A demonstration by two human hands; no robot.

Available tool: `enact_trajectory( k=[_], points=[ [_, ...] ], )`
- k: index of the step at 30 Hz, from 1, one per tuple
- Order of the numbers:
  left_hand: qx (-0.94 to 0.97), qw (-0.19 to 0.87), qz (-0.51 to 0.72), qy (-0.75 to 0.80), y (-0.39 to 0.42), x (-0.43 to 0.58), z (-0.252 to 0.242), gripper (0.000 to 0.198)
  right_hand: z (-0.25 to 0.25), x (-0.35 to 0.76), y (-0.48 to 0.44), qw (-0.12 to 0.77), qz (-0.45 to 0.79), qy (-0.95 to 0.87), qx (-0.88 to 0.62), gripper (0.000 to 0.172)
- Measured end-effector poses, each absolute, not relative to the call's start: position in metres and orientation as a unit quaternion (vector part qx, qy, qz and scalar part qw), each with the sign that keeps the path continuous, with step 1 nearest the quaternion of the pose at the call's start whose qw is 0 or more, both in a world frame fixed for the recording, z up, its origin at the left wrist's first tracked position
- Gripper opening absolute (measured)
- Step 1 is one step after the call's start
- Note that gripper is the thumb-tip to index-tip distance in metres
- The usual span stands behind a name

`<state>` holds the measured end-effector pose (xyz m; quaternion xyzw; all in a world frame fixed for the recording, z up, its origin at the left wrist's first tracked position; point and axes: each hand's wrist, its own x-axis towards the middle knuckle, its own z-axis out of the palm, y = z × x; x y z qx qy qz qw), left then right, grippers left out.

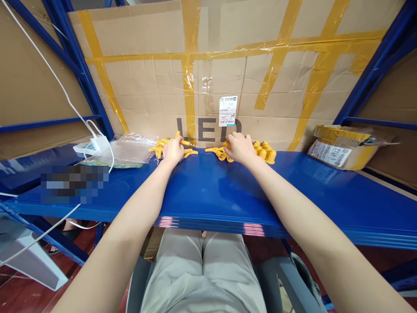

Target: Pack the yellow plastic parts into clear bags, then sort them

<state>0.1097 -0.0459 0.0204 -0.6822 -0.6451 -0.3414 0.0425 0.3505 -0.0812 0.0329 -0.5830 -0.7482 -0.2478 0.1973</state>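
My left hand (173,150) is at the back of the blue shelf, its fingers closed among slim yellow plastic pieces (191,152). One yellow piece (177,134) sticks up just past its fingertips. Thin curly wires or springs show beside this pile. To the right, my right hand (240,147) has its fingers curled down on a yellow plastic piece (227,144), mostly hidden by the hand. More yellow pieces (221,155) with round hollow ends lie below it. A cluster of upright ribbed yellow pieces (265,153) stands just right of this hand.
Large taped cardboard (146,95) forms the back wall. On the right sits an open cardboard box (342,148). Clear plastic bags (133,148), a white plug (99,142) with cable and a blurred dark object (74,182) lie left. The blue shelf's front edge (211,221) crosses above my lap.
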Motion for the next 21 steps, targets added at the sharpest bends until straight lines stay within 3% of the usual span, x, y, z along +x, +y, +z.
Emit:
enact_trajectory(
  k=[5, 13, 21],
  points=[
    [-0.655, 0.044, -0.36, -0.663, -0.038, 0.095, 0.012, 0.05, 0.054, 0.359, -0.09, 0.102, -0.12, -0.684, -0.713, 0.026],
    [-0.654, 0.028, -0.224, -0.722, -0.029, 0.086, -0.002, 0.066, 0.063, 0.386, -0.089, -0.026, 0.002, -0.609, -0.793, 0.027],
    [-0.649, 0.034, -0.253, -0.716, -0.027, 0.085, -0.004, 0.059, 0.056, 0.392, -0.082, 0.002, 0.001, -0.592, -0.806, 0.036]
  ],
)
